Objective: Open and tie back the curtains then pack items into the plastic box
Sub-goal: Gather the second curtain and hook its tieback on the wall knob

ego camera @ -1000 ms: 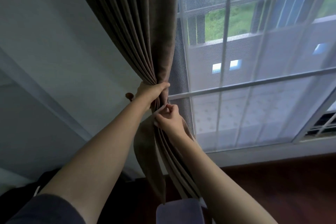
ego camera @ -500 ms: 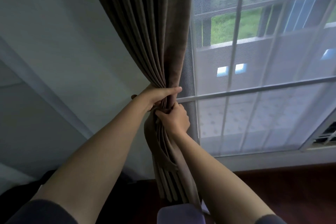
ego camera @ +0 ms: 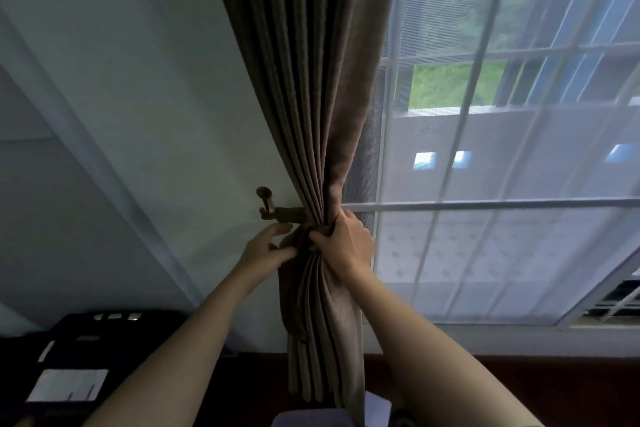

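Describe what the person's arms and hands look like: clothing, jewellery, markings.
Both grips are bare hands: the left hand and right hand show no gloves, rings or watch. The left forearm and right forearm are bare up to the frame's lower edge, no sleeve clearly in view, no markings.

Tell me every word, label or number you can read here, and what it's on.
No legible text anywhere in view.
White rectangular label on the black object at lower left: dark marks, too blurred to read.
Small pale patches along its top: too small to tell.
Brown pleated curtain and white window frame: no writing.
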